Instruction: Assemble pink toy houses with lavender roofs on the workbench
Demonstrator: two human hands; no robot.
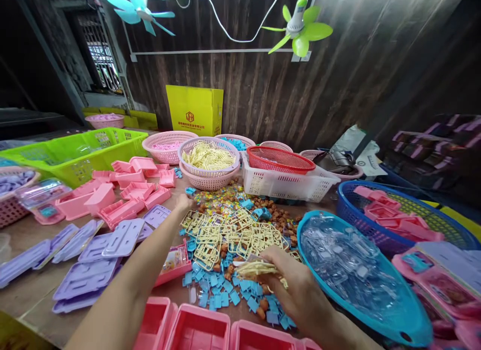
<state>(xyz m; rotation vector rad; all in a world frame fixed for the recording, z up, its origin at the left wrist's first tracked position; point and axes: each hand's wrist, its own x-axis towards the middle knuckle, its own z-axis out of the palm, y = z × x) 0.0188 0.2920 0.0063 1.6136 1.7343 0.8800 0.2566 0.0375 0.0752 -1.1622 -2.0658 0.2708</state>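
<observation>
My right hand (287,277) is closed around a bunch of pale yellow plastic frames (257,270), low over the front of the pile. My left hand (184,203) reaches to the far left side of the pile, its fingers drawn together; whatever is in them is hidden. Just beyond its fingertips is a small blue plastic piece (190,190). More pale yellow frames (236,232) lie between the hands. Around them are small blue parts (214,292), brown pieces (280,217) and tiny multicoloured bits (225,199). A pink box with a printed picture (176,264) stands beside my left forearm.
Pink trays (197,330) line the front edge. Purple panels (88,275) and pink boxes (130,204) cover the left. On the right sits a blue basin (419,310) of clear plastic parts. Behind are a white crate (289,184), a red basket (281,162) and a green crate (75,174).
</observation>
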